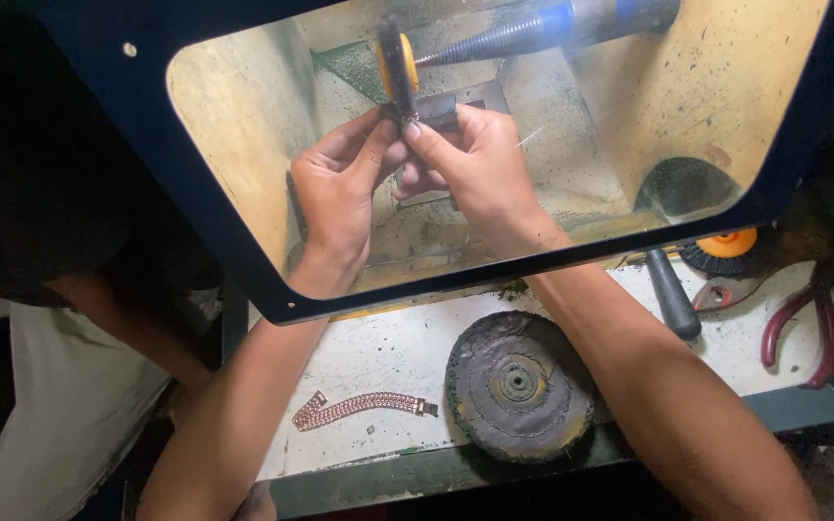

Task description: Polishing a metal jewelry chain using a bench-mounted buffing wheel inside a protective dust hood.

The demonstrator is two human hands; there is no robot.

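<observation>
Behind a clear shield with a dark blue frame (243,260), my left hand (340,193) and my right hand (475,164) pinch a small dark metal piece (409,116) between their fingertips. They press it against the lower edge of a small polishing wheel with a yellow hub (398,63), mounted on a tapered threaded spindle (494,39). Most of the piece is hidden by my fingers.
On the white bench lie a copper-coloured chain bracelet (364,407), a large dirty buffing wheel (518,384), a black tool handle (673,294), an orange-hubbed brush wheel (731,251) and red-handled pliers (808,323). Another dark wheel (687,188) sits inside the yellowish hood.
</observation>
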